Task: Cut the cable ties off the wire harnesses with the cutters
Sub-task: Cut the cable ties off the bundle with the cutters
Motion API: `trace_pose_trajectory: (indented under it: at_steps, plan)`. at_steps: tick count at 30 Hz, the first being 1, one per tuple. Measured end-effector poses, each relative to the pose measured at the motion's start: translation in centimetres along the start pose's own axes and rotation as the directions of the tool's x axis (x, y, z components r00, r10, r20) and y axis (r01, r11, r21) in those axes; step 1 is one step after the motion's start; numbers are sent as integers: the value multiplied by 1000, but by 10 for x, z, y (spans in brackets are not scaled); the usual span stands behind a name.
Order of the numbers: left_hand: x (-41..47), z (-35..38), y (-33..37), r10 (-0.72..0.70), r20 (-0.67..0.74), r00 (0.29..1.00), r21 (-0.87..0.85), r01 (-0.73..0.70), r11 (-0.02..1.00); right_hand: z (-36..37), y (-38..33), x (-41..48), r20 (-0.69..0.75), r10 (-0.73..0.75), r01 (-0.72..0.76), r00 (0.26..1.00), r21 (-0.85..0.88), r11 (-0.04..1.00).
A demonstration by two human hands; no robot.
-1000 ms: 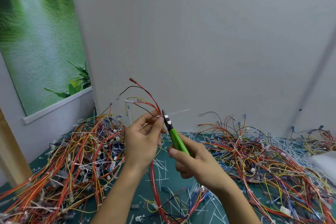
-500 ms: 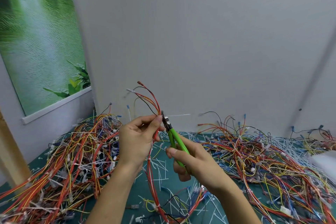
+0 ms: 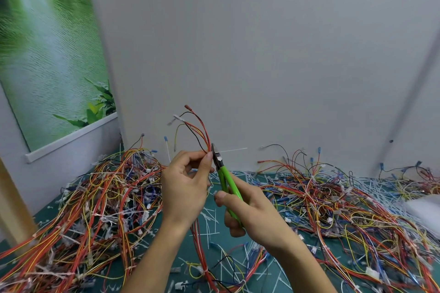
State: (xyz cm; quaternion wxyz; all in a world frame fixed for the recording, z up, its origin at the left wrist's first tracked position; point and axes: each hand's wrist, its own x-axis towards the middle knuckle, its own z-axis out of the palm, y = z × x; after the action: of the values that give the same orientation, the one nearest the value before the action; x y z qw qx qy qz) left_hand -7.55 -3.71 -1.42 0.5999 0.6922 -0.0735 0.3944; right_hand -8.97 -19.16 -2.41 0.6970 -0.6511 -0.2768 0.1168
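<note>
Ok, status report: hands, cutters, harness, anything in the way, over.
Left hand pinches the raised harness. Right hand grips the green cutters, tip at the bundle beside a white tie tail. Nothing blocks the cut; harness piles lie either side.

Backed far by plain pale grey wall, softly and evenly lit. Hung left with green water-and-leaves poster, trimmed below by white ledge. Flanked near left by light wooden post. Crossed far right by grey diagonal strip. Floored with dark green mat.

Green waterside poster, grey wall, teal mat
</note>
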Motion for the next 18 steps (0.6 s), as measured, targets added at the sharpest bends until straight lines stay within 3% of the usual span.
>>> trace_pose_trajectory:
  at_steps: [10,18]
  plan:
    - [-2,-1,3,20,34,999,49,-22,999,-1,-4,-3,27,-21,23,999,-84,996]
    - [1,-2,0,-81,63,995,-40,84,996,1,1,-1,-49,-14,8,999,-121,993]
